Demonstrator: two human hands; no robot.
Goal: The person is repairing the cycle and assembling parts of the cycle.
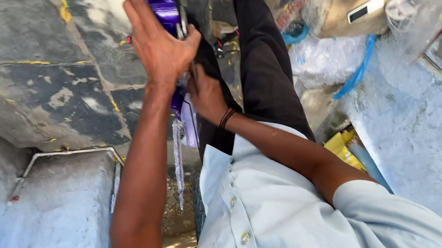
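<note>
Plainly held between both hands: a purple foil strip (167,12), stretched lengthwise away from the body, long axis running from the top edge of the view down toward the shirt (272,217). Gripped at the far end by the left hand (160,47), raised and reaching farthest out, palm laid against the foil, thumb hooked round its right edge, fingers straight and pointing forward. Caught lower down by the right hand (205,94), nearer the body and just beneath the left, closed round the strip's middle, fingertips hidden behind the foil, so exact pinch not readable. Marked at that wrist by a black band (226,118). Below the right hand, trailing free: a clear plastic tail (178,155) of the same strip, hanging toward the ground beside the left forearm, touching neither hand. Directly behind the strip, black trousers (259,46); farther left, a stained stone floor (35,83) and a bent metal rod (67,152). Off to the right, well apart from both hands: a clear plastic bag (327,58), a small white device (366,8), and yellow packets (342,148) down by the right elbow.
</note>
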